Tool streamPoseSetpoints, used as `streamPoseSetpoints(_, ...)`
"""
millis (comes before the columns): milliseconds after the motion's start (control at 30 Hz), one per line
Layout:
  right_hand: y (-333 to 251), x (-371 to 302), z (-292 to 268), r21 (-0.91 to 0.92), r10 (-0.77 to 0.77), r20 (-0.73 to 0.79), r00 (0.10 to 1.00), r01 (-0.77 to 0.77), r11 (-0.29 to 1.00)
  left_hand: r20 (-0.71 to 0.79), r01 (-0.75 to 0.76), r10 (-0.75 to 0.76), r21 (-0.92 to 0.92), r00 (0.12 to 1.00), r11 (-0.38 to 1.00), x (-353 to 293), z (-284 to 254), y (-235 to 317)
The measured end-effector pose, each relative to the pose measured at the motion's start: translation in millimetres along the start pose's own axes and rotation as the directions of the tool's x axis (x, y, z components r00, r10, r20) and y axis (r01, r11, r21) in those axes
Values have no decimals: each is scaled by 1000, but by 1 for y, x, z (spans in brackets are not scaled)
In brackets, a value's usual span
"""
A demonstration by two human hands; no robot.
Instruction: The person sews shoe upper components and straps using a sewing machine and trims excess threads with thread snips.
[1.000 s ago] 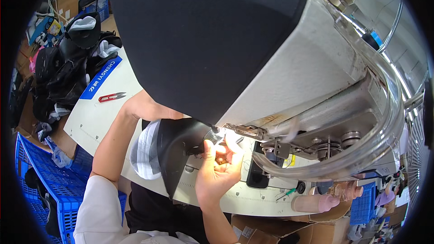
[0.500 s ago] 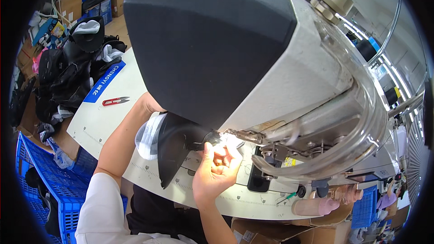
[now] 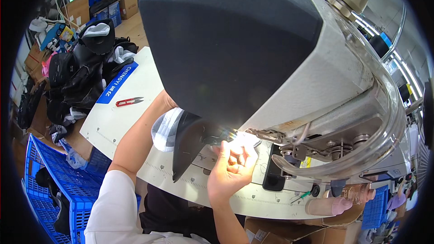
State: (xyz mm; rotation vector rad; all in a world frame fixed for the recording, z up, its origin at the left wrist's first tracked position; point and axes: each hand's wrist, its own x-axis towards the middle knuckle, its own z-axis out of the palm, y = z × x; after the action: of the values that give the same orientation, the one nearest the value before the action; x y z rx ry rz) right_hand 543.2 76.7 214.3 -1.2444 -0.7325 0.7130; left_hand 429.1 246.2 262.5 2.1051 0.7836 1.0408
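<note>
A black curved fabric piece (image 3: 184, 147) with a white and grey lining (image 3: 166, 129) lies under the sewing machine's (image 3: 226, 49) large black head. My right hand (image 3: 231, 174) is closed beside the lit needle area, thumb and fingers pinching the near edge of this piece. Strong glare washes out the fingertips and the stitching spot. My left forearm (image 3: 143, 131) reaches past the far left side of the piece. The left hand itself is hidden behind the machine head, so its fingers do not show.
Red thread snips (image 3: 129, 102) lie on the white table (image 3: 106, 119) at left. A dark phone (image 3: 274, 171), a green-handled tool (image 3: 301, 196) and pink bottles (image 3: 327, 206) are at right. Black pieces (image 3: 81, 77) are piled beyond the table's left edge, above a blue crate (image 3: 58, 183).
The whole scene has shifted right in the picture as the head turned slightly. My hands and the black piece keep nearly the same pose at the machine.
</note>
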Motion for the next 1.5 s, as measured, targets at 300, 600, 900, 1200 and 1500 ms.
streamPoseSetpoints(300, 9, -1, -4, -250, -187, 49, 981, 193, 949, -56, 49, -48, 14, 997, 999, -4, 0, -1)
streamPoseSetpoints(600, 7, 0, -4, 91, -125, 75, 989, 118, 989, -106, 96, -94, 18, 990, 995, -7, -2, -4)
streamPoseSetpoints(900, 4, 7, -9, 76, -23, 65, 998, 18, 997, -114, 133, -128, 41, 985, 990, -42, -3, -5)
streamPoseSetpoints(1200, 4, 10, -10, 23, 5, 7, 1000, -5, 1000, -146, 204, -195, 51, 970, 978, -53, -4, -7)
streamPoseSetpoints(1500, -4, 22, -40, -78, -46, 102, 994, 54, 995, -277, 94, -232, -433, 932, 896, -89, 27, 29)
